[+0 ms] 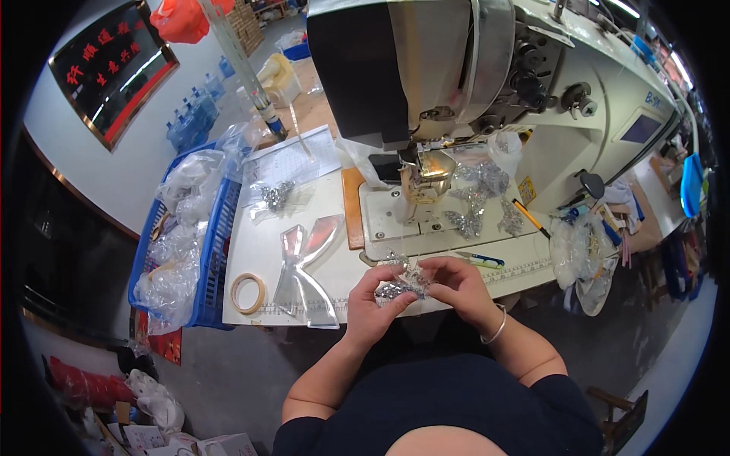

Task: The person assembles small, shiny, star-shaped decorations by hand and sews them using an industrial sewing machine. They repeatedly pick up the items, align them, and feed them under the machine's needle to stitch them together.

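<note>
In front of the sewing machine [386, 220], at the table's front edge, I hold a silver sequined piece [401, 289] between both hands. My left hand [372, 305] pinches its left side between thumb and fingers. On the other side, my right hand [459, 289] grips it with bent fingers. Its full shape is partly covered by my fingers. Just beyond my right hand lie thread snips [480, 260] with a green and blue handle. More silver sequined pieces [465, 222] rest on the machine bed, right of the needle area.
Left of my hands lie a clear bow-shaped template [287, 285] and a tape roll [248, 294]. Behind them is a bag of silver pieces [275, 197] near papers [323, 148]. A blue basket [214, 266] stands left. A yellow-black pen [530, 217] and plastic bags [572, 251] lie right.
</note>
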A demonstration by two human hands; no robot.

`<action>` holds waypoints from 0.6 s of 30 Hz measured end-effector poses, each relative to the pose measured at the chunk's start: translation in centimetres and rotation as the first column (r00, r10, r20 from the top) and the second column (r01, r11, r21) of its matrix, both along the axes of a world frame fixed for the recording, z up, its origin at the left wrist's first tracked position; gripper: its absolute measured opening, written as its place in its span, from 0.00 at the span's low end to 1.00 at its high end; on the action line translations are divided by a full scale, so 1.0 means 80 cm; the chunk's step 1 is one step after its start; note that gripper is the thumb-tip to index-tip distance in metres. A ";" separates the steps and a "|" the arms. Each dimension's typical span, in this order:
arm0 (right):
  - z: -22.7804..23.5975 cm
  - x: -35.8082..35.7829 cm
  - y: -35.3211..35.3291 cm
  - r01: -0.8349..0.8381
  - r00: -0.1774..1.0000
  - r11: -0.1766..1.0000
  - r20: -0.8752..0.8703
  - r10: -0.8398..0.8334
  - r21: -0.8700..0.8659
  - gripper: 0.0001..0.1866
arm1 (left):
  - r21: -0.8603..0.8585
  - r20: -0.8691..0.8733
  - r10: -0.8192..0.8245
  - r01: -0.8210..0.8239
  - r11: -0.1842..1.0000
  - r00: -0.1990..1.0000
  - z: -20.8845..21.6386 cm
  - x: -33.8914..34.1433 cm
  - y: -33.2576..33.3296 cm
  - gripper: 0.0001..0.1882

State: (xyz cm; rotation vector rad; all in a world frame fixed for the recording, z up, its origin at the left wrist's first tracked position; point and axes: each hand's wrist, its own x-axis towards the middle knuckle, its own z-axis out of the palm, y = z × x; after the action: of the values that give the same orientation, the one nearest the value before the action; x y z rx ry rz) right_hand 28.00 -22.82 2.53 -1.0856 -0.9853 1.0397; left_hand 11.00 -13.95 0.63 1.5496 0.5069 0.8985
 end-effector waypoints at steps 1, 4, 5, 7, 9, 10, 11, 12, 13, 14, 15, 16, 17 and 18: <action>0.002 -0.005 0.003 -0.028 0.996 0.999 -0.081 0.024 -0.039 0.16 | -0.005 -0.007 0.005 -0.005 1.000 1.000 0.002 -0.001 -0.001 0.21; 0.002 -0.014 0.011 -0.021 0.983 0.999 -0.185 0.013 -0.045 0.10 | 0.040 -0.030 0.002 -0.001 0.999 1.000 0.006 -0.005 -0.001 0.24; 0.000 -0.016 0.011 -0.010 0.982 0.999 -0.191 0.001 -0.047 0.10 | 0.091 -0.040 -0.016 0.019 0.996 0.999 0.002 -0.009 0.004 0.25; -0.008 -0.018 0.013 0.025 0.971 1.000 -0.239 -0.029 -0.017 0.09 | 0.227 -0.073 0.074 -0.056 0.972 0.995 0.007 -0.012 0.009 0.29; -0.019 -0.018 0.017 0.068 0.945 0.997 -0.324 -0.049 0.045 0.09 | 0.398 -0.090 0.297 -0.239 0.886 0.951 0.023 -0.012 0.008 0.34; -0.014 -0.019 0.019 0.064 0.901 0.998 -0.432 -0.046 0.028 0.09 | 0.387 -0.069 0.418 -0.361 0.848 0.906 0.014 -0.015 0.004 0.33; -0.008 -0.022 0.021 0.057 0.844 0.998 -0.534 -0.042 0.012 0.09 | 0.388 0.071 0.492 -0.479 0.788 0.868 -0.007 -0.019 -0.005 0.29; -0.003 -0.022 0.022 0.049 0.776 0.999 -0.630 -0.039 -0.002 0.08 | 0.370 0.210 0.552 -0.588 0.719 0.807 -0.029 -0.020 -0.015 0.25; -0.009 -0.021 0.025 0.007 0.729 1.000 -0.685 -0.005 0.000 0.08 | 0.308 0.246 0.436 -0.497 0.812 0.866 -0.046 -0.023 -0.026 0.22; -0.015 -0.025 0.028 -0.002 0.699 1.000 -0.715 0.016 0.021 0.08 | 0.255 0.285 0.324 -0.398 0.882 0.902 -0.057 -0.025 -0.037 0.19; -0.020 -0.035 0.031 -0.012 0.670 1.000 -0.741 0.028 0.028 0.07 | 0.057 0.192 0.260 -0.275 0.960 0.946 -0.057 -0.023 -0.047 0.17; -0.022 -0.044 0.034 -0.023 0.641 0.999 -0.767 0.041 0.034 0.07 | -0.249 0.130 0.175 -0.139 0.958 0.976 -0.047 -0.019 -0.046 0.19; -0.019 -0.049 0.036 -0.049 0.648 0.996 -0.756 0.088 0.074 0.07 | -0.474 0.303 0.126 0.035 0.880 0.944 -0.055 -0.011 -0.035 0.22; -0.021 -0.057 0.039 -0.068 0.659 0.995 -0.746 0.098 0.071 0.07 | -0.633 0.469 0.131 0.229 0.740 0.873 -0.064 -0.007 -0.027 0.24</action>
State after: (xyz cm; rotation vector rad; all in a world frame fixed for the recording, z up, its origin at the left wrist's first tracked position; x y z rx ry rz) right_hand 23.45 -19.74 0.87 -0.4702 -0.3628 1.3794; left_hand 10.43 -16.13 -4.46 0.6213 0.3545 0.8870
